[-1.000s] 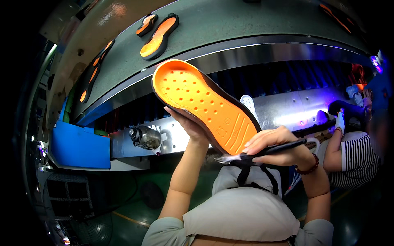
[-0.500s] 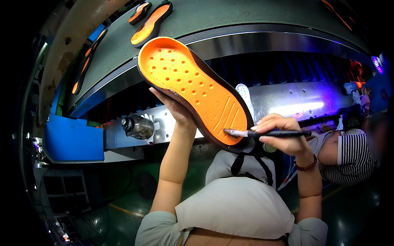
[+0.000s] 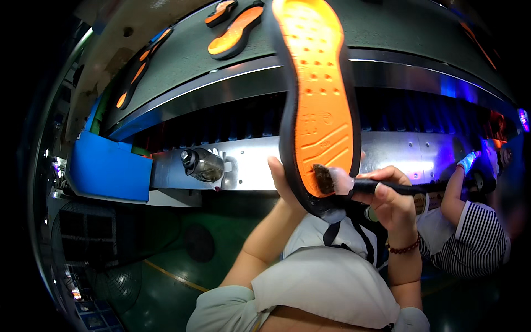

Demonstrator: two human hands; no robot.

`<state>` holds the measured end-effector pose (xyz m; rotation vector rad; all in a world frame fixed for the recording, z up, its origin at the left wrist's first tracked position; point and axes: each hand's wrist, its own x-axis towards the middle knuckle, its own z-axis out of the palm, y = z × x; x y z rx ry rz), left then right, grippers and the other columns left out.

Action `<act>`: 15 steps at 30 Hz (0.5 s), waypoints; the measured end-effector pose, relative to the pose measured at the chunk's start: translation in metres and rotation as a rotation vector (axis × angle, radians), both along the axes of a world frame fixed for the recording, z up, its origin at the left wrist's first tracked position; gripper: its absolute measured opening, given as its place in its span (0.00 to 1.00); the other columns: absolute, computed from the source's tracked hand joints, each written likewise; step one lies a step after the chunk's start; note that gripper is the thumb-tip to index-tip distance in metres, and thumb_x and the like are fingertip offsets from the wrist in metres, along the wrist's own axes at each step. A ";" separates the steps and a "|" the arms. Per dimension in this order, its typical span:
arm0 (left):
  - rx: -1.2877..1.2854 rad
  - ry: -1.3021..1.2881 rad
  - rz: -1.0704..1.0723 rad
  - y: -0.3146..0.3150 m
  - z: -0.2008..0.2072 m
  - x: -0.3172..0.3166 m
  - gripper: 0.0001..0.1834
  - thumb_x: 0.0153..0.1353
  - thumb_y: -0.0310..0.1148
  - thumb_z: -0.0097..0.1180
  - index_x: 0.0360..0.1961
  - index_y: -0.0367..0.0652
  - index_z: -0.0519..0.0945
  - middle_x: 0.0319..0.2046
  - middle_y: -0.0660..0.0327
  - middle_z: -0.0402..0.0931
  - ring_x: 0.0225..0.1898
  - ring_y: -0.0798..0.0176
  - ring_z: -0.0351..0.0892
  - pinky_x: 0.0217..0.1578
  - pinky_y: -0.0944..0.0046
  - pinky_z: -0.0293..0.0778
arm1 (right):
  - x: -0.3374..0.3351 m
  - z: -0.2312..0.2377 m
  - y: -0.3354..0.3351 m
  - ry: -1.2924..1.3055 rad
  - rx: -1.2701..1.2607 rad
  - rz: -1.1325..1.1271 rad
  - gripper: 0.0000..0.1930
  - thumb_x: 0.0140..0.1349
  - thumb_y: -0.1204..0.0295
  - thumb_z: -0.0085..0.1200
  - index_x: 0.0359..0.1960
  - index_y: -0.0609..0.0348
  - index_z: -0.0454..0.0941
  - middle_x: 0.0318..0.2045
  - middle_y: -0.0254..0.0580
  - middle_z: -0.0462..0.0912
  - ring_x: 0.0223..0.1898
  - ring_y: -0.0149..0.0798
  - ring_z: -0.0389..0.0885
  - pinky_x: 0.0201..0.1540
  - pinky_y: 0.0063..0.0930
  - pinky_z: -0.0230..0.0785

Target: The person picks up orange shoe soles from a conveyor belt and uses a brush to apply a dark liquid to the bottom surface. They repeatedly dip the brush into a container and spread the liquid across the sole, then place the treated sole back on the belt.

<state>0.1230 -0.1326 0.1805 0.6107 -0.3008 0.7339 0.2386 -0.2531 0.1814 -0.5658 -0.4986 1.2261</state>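
Observation:
A large shoe sole (image 3: 326, 122), orange inside with a black rim, stands lengthwise before me with its dimpled end pointing away. My left hand (image 3: 287, 185) grips its near end from below and the left side; part of the fingers is hidden behind the sole. In my right hand (image 3: 392, 199) is a black-handled brush (image 3: 334, 181), pinched between thumb and fingers. The brush's dark bristles lie against the orange surface near the sole's close end. That surface looks glossy under the light.
Several more orange-and-black soles (image 3: 238, 32) lie on the green conveyor belt (image 3: 398, 27). Below it, a dark bottle (image 3: 203, 165) stands on a metal ledge (image 3: 249, 160). A blue box (image 3: 110, 166) is at left, a fan (image 3: 99, 249) lower left. A co-worker in stripes (image 3: 475, 232) is at right.
The sole has swung from a leftward slant to nearly upright, moving right with my left hand. The brush has turned flatter, its bristles now spread near the sole's close end.

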 end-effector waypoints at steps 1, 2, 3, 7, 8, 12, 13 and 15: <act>-0.066 0.037 -0.035 -0.001 0.000 -0.004 0.46 0.51 0.66 0.37 0.60 0.40 0.53 0.58 0.50 0.56 0.55 0.53 0.62 0.54 0.55 0.60 | -0.004 -0.001 0.001 -0.100 -0.001 -0.009 0.07 0.52 0.82 0.48 0.34 0.68 0.71 0.36 0.55 0.77 0.42 0.43 0.76 0.49 0.36 0.68; -0.133 0.074 -0.071 0.000 0.001 -0.007 0.43 0.51 0.62 0.40 0.59 0.38 0.56 0.56 0.49 0.58 0.54 0.52 0.64 0.53 0.55 0.61 | -0.006 0.007 0.000 -0.292 -0.039 -0.042 0.07 0.51 0.82 0.50 0.34 0.68 0.73 0.35 0.52 0.78 0.42 0.40 0.77 0.48 0.29 0.67; -0.179 0.130 0.007 0.006 -0.008 -0.011 0.39 0.52 0.57 0.42 0.56 0.36 0.59 0.54 0.48 0.62 0.51 0.52 0.67 0.52 0.56 0.63 | -0.008 0.015 -0.003 -0.446 -0.072 -0.060 0.07 0.50 0.83 0.52 0.33 0.68 0.74 0.34 0.51 0.78 0.41 0.38 0.77 0.47 0.27 0.67; -0.329 0.133 0.145 0.020 -0.019 -0.011 0.28 0.52 0.45 0.47 0.48 0.33 0.68 0.45 0.49 0.71 0.43 0.54 0.74 0.45 0.59 0.70 | -0.015 0.015 -0.003 -0.693 0.124 -0.074 0.09 0.46 0.85 0.54 0.32 0.68 0.77 0.34 0.50 0.79 0.40 0.38 0.77 0.46 0.28 0.67; -0.348 0.129 0.145 0.023 -0.022 -0.012 0.27 0.53 0.45 0.47 0.47 0.34 0.68 0.44 0.49 0.72 0.42 0.55 0.75 0.45 0.59 0.71 | -0.014 0.013 -0.002 -0.544 0.155 -0.033 0.09 0.46 0.85 0.54 0.32 0.68 0.76 0.34 0.50 0.79 0.40 0.38 0.77 0.46 0.29 0.67; -0.371 0.132 0.138 0.028 -0.022 -0.007 0.24 0.53 0.45 0.46 0.44 0.36 0.71 0.42 0.51 0.74 0.40 0.56 0.76 0.43 0.60 0.72 | -0.011 0.008 0.005 -0.595 -0.063 -0.138 0.09 0.47 0.85 0.53 0.32 0.68 0.76 0.35 0.49 0.79 0.39 0.37 0.77 0.46 0.26 0.67; -0.368 0.140 0.135 0.028 -0.022 -0.006 0.24 0.53 0.45 0.46 0.44 0.36 0.71 0.42 0.50 0.74 0.40 0.56 0.76 0.43 0.60 0.72 | -0.010 0.006 0.005 -0.650 0.007 -0.118 0.09 0.47 0.85 0.54 0.32 0.68 0.76 0.34 0.49 0.79 0.39 0.37 0.77 0.46 0.26 0.67; -0.354 0.163 0.150 0.026 -0.018 -0.010 0.23 0.53 0.44 0.46 0.43 0.36 0.71 0.42 0.50 0.74 0.40 0.56 0.76 0.43 0.59 0.71 | -0.009 0.006 0.006 -0.657 0.143 0.018 0.09 0.46 0.85 0.55 0.32 0.69 0.77 0.34 0.50 0.79 0.39 0.38 0.77 0.46 0.27 0.67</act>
